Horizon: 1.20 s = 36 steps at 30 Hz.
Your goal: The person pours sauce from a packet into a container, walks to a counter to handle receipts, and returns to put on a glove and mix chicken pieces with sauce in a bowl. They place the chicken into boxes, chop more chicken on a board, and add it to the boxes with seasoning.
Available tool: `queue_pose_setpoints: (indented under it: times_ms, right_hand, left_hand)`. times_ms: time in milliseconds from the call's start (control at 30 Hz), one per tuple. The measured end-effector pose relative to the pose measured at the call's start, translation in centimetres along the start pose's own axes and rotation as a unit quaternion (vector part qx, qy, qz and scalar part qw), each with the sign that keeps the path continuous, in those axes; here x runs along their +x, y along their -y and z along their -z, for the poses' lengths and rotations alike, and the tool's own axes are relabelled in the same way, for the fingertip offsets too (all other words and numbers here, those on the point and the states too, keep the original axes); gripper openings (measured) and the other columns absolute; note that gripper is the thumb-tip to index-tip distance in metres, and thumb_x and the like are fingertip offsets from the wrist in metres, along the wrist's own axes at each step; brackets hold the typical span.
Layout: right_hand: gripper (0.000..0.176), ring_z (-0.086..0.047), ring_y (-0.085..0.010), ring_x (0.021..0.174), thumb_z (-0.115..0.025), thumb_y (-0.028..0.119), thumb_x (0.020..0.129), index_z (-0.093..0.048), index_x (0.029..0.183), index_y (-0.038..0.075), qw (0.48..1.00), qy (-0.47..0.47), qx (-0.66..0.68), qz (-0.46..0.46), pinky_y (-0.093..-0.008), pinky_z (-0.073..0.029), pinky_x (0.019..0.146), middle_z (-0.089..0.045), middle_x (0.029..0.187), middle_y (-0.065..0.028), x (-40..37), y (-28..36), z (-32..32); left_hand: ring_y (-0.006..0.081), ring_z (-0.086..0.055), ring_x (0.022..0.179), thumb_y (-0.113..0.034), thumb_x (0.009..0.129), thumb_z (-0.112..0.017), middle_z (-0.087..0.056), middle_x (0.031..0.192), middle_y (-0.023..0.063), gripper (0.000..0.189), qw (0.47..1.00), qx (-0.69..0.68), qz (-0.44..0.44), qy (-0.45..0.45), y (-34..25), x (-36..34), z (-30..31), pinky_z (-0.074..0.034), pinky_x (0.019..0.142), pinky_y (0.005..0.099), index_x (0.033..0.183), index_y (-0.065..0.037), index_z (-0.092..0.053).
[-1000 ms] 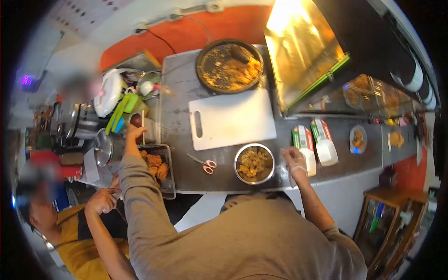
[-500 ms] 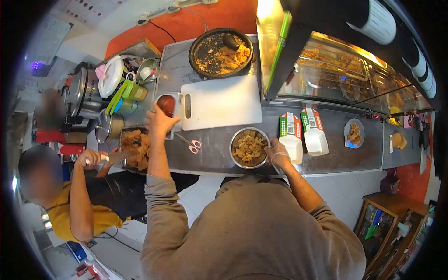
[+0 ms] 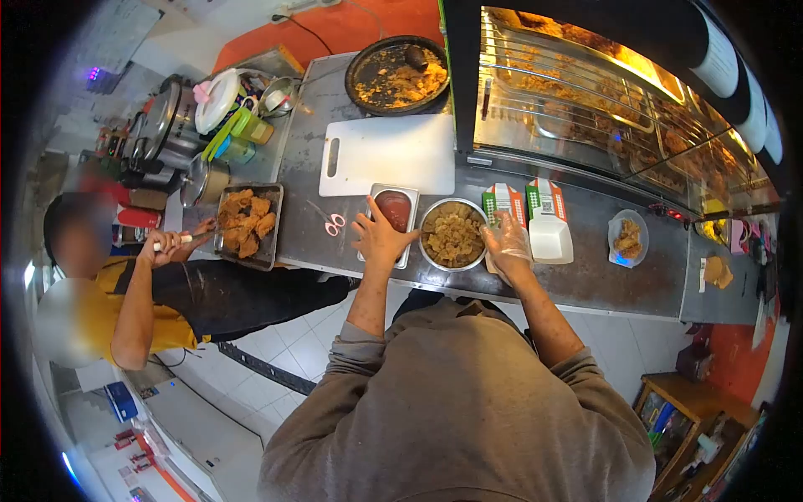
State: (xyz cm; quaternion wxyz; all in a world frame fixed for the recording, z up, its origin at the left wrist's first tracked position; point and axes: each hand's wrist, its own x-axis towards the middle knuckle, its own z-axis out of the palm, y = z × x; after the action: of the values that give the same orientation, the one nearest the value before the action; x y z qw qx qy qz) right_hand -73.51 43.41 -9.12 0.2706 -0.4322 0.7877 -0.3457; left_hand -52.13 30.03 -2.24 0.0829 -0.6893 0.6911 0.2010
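My left hand point(image 3: 384, 241) has its fingers spread over the near part of a metal tray point(image 3: 409, 191) that holds red sauce point(image 3: 393, 210). Just right of that tray is a round metal bowl point(image 3: 452, 235) of brown food pieces. My right hand point(image 3: 507, 243), in a clear plastic glove, is at the bowl's right edge with fingers extended and nothing seen in it. Behind and beside this hand stand two red, green and white cartons, one upright point(image 3: 503, 199) and one with an open white tray part point(image 3: 549, 238).
A co-worker point(image 3: 138, 314) at the left holds a knife point(image 3: 173, 241) by a tray of fried pieces point(image 3: 248, 224). Scissors point(image 3: 333, 222), a white cutting board point(image 3: 389, 155), a dark mortar point(image 3: 396, 75) and a glass display case point(image 3: 585, 100) surround the work area.
My left hand and the sauce tray have moved right, next to the bowl. My right hand is more outstretched. The co-worker's knife hand has shifted, and the view has turned somewhat.
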Motion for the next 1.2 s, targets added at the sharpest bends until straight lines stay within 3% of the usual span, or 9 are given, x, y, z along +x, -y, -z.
queue_pose_setpoints:
  times_ms: [33,200,333,600,700,900,967,1000,1200]
  right_hand:
    - [0.043,-0.061,-0.0378,0.099,-0.066,0.027,0.083,-0.053,0.120,0.007,0.992,-0.070,-0.057,0.090,-0.0456,-0.048,0.085,-0.064,0.101,-0.0219,-0.3,2.5,0.7]
    - [0.048,-0.065,-0.0368,0.084,-0.062,0.032,0.086,-0.047,0.128,0.013,0.875,0.336,-0.229,0.263,-0.0459,-0.051,0.073,-0.066,0.091,-0.0181,-2.7,13.3,-0.5]
    - [0.039,-0.065,-0.0374,0.077,-0.061,0.033,0.088,-0.054,0.120,0.012,0.910,0.297,-0.169,0.236,-0.0460,-0.051,0.070,-0.066,0.083,-0.0176,-3.3,13.0,-7.3]
    - [0.031,-0.064,-0.0359,0.074,-0.047,0.028,0.097,-0.060,0.089,0.001,0.987,0.034,0.028,0.155,-0.0445,-0.049,0.067,-0.062,0.073,-0.0208,4.6,14.0,-9.4]
    - [0.030,-0.060,-0.0396,0.075,-0.045,0.024,0.097,-0.062,0.089,0.002,0.948,0.013,-0.096,0.303,-0.0473,-0.047,0.070,-0.061,0.079,-0.0239,6.8,13.2,-10.3]
    - [0.034,-0.057,-0.0342,0.061,-0.043,0.026,0.099,-0.062,0.090,0.000,0.953,0.055,-0.018,0.297,-0.0449,-0.046,0.061,-0.058,0.068,-0.0180,6.2,14.6,-7.0]
    - [0.035,-0.053,-0.0177,0.051,-0.048,0.032,0.099,-0.063,0.089,0.002,0.956,0.134,0.262,0.010,-0.0323,-0.045,0.050,-0.055,0.063,-0.0074,5.3,12.6,-8.0]
    - [0.034,-0.046,-0.0071,0.049,-0.052,0.034,0.098,-0.063,0.089,0.003,0.933,0.059,0.355,-0.029,-0.0232,-0.039,0.043,-0.051,0.062,-0.0001,5.1,11.7,-9.3]
    - [0.032,-0.048,-0.0107,0.049,-0.056,0.035,0.096,-0.060,0.093,0.003,0.865,0.063,0.486,-0.105,-0.0252,-0.040,0.044,-0.055,0.064,-0.0029,3.7,7.7,-9.5]
  left_hand:
    - [0.0491,-0.023,0.135,-0.060,0.060,-0.079,-0.025,0.144,0.0324,0.128,1.000,-0.002,0.007,-0.003,0.5,0.1,0.0,-0.028,0.102,0.0648,0.151,-0.011,-0.003]
    - [0.0376,-0.049,0.117,-0.069,0.082,-0.054,-0.050,0.127,0.0250,0.102,0.964,-0.240,-0.101,-0.057,9.9,7.2,-5.8,-0.041,0.096,0.0448,0.148,-0.001,-0.017]
    - [0.0289,-0.059,0.104,-0.049,0.097,-0.045,-0.056,0.121,0.0179,0.057,0.894,-0.445,-0.031,-0.024,12.7,3.5,-2.6,-0.048,0.086,0.0391,0.138,-0.010,-0.043]
    - [0.0187,-0.060,0.097,-0.039,0.098,-0.049,-0.058,0.110,0.0059,0.041,0.718,-0.680,0.054,0.138,15.5,-3.1,-6.0,-0.050,0.082,0.0383,0.128,-0.011,-0.050]
    - [0.0183,-0.060,0.099,-0.035,0.099,-0.048,-0.058,0.109,0.0059,0.036,0.653,-0.739,0.063,0.155,14.4,-2.7,-7.3,-0.050,0.085,0.0377,0.125,-0.009,-0.050]
    - [0.0174,-0.062,0.094,-0.019,0.098,-0.053,-0.059,0.107,0.0076,0.030,0.609,-0.783,0.022,0.126,13.8,-1.7,-8.7,-0.053,0.087,0.0341,0.122,-0.001,-0.048]
    - [0.0176,-0.063,0.093,-0.017,0.098,-0.053,-0.060,0.106,0.0082,0.030,0.601,-0.788,0.018,0.132,14.2,-1.4,-9.1,-0.054,0.087,0.0340,0.122,-0.001,-0.048]
    - [0.0178,-0.064,0.091,-0.016,0.097,-0.053,-0.061,0.106,0.0087,0.029,0.595,-0.792,0.014,0.135,14.2,-1.3,-9.1,-0.054,0.087,0.0339,0.121,0.000,-0.048]
    - [0.0192,-0.065,0.092,-0.017,0.097,-0.054,-0.061,0.104,0.0088,0.028,0.589,-0.794,0.008,0.151,14.4,-1.4,-8.7,-0.054,0.086,0.0338,0.119,0.000,-0.050]
